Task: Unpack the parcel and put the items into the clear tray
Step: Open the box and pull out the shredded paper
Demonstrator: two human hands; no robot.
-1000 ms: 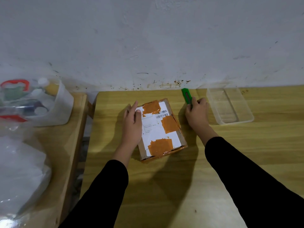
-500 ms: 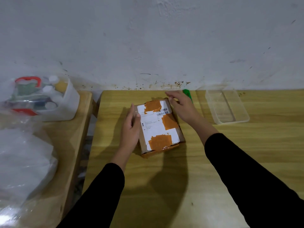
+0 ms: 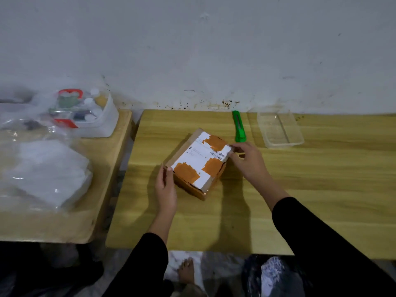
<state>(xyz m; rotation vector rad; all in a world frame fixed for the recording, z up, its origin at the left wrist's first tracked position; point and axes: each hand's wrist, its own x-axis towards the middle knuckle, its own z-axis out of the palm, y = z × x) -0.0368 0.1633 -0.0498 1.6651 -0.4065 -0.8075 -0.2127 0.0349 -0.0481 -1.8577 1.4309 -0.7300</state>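
Observation:
A brown cardboard parcel [image 3: 198,162] with a white label and orange tape patches lies closed on the wooden table [image 3: 300,189], turned at an angle. My left hand [image 3: 166,189] grips its near left corner. My right hand [image 3: 248,159] holds its far right corner, fingers pinched at the label's edge. A clear plastic tray [image 3: 279,130] stands empty at the back right of the table. A green utility knife [image 3: 239,127] lies flat between the parcel and the tray, untouched.
A second wooden table [image 3: 64,211] on the left carries a white tub [image 3: 98,118] of bottles and crumpled clear plastic bags [image 3: 38,168]. A gap separates the two tables. A grey wall runs behind. A bare foot [image 3: 186,269] shows under the near edge.
My right hand let go of the green knife and moved onto the parcel's far right corner. Both hands have rotated the parcel clockwise. The camera has pulled back.

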